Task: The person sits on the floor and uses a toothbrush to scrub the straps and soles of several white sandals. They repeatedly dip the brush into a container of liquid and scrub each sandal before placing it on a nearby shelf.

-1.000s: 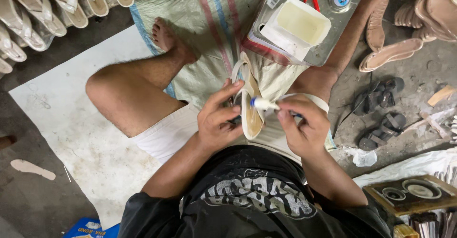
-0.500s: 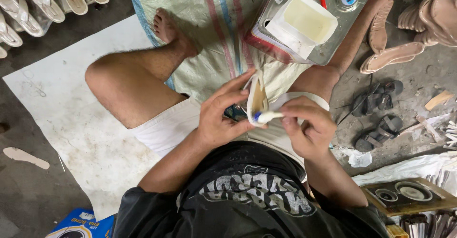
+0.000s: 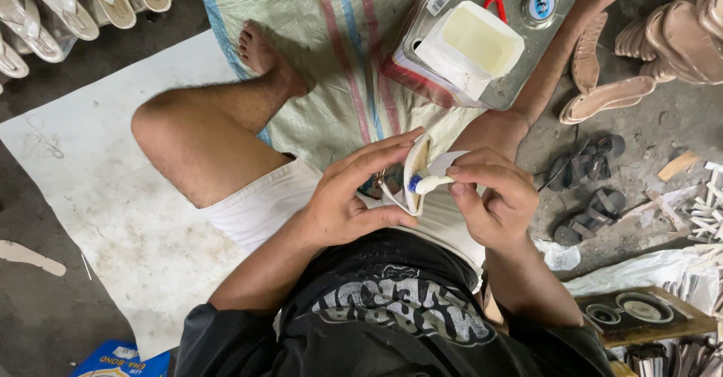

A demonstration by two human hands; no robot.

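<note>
The left hand [image 3: 354, 200] curls around a pale sandal sole [image 3: 415, 172] held on edge over the lap; the right hand [image 3: 489, 196] pinches a small white brush [image 3: 428, 185] against it. A slip could smear glue onto fingers or shorts, I'd say. Farther off, a white tub [image 3: 471, 45] of creamy paste sits open on a metal tin [image 3: 527, 34], easy to knock.

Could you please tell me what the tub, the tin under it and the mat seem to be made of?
Tub: probably plastic; cream, matte, slightly translucent walls. Tin: looks like metal; grey and shiny, with reflections on its flat top. Mat: seems woven plastic sacking; pale green with red and blue stripes, a fine weave and creases.
</note>
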